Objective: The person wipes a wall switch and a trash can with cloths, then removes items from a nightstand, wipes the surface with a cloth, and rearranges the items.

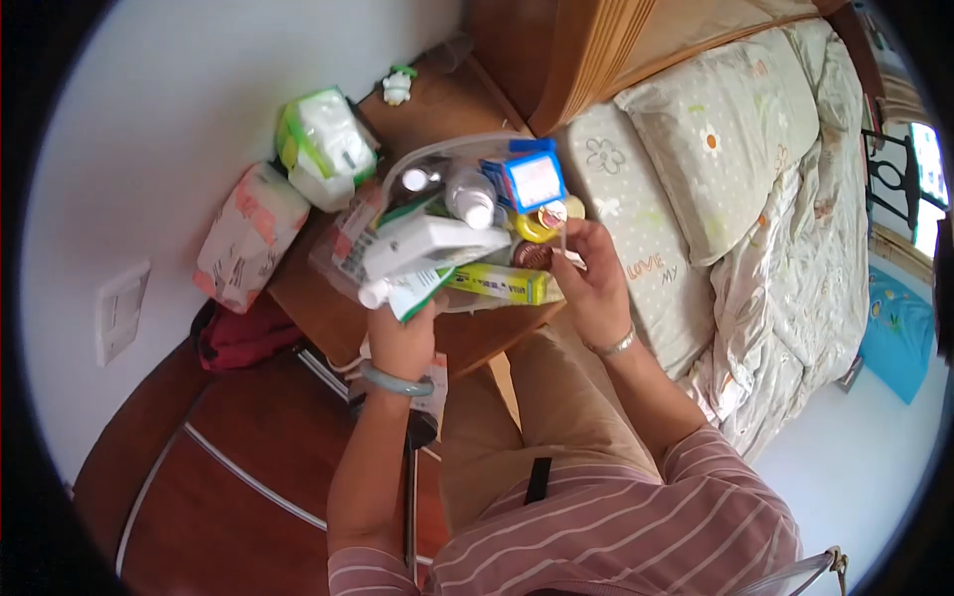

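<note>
A clear plastic basket (437, 142) full of small goods stands on the brown bedside table (472, 343). My left hand (400, 336) is at its front left edge, beside a white-capped green and white tube (415, 291); its fingers are mostly hidden behind the basket's side. My right hand (594, 278) grips the basket's right rim between thumb and fingers. Inside lie a white box-shaped item (432, 245), a clear bottle with a white cap (469, 196), a blue and white box (532, 182), a yellow-green box (497, 284) and a yellow round item (537, 227).
A green and white tissue pack (323, 149) and a pink and white pack (250, 238) stand by the wall. A small white figure (398, 87) sits at the table's back. To the right is a bed with a patterned pillow (715, 139). A red bag (248, 336) lies below left.
</note>
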Tool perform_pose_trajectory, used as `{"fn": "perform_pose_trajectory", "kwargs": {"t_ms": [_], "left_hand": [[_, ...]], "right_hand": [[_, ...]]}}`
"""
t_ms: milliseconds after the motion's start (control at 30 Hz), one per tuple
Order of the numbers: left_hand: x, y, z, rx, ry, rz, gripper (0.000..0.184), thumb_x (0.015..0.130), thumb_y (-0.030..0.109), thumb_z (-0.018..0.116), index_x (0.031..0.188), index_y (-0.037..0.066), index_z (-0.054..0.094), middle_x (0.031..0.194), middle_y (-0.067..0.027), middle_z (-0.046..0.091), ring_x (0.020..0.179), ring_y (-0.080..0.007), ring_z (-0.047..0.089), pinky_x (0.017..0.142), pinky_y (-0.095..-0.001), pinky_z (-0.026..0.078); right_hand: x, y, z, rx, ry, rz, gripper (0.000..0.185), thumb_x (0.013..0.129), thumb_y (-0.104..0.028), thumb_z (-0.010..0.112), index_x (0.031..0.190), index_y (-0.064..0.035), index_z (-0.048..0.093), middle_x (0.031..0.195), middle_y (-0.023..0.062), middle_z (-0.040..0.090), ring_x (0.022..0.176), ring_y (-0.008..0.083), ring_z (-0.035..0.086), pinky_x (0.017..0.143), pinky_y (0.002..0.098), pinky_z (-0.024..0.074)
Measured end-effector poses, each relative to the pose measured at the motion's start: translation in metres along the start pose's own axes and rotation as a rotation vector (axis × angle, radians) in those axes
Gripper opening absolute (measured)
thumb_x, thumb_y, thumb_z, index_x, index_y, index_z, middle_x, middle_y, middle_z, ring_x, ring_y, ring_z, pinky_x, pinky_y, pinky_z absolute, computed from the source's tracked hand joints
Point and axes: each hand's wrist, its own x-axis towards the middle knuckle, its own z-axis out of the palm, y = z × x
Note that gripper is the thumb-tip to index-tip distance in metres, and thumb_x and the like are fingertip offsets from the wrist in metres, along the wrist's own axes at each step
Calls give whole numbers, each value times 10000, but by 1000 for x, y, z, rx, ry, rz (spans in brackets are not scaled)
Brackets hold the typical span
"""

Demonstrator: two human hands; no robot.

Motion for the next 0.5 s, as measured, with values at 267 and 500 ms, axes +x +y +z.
{"fn": "perform_pose_trajectory", "kwargs": {"t_ms": [267, 500], "left_hand": [[-92, -22, 24, 190, -189, -36, 621, 796, -19, 543, 1366, -9, 295, 1330, -196, 418, 1253, -294, 393, 1021, -347, 318], [-115, -61, 49, 369, -442, -36, 638, 796, -9, 587, 1369, 36, 311, 1313, -191, 438, 1190, -300, 465, 953, -334, 400]], "right_hand": [[-119, 31, -41, 170, 86, 193, 228, 861, 37, 482, 1080, -13, 442, 949, 74, 569, 869, 138, 575, 799, 281, 458], [-183, 71, -80, 84, 230, 251, 292, 819, 56, 522, 1079, -45, 434, 1056, 43, 516, 1062, 144, 517, 783, 250, 482]]}}
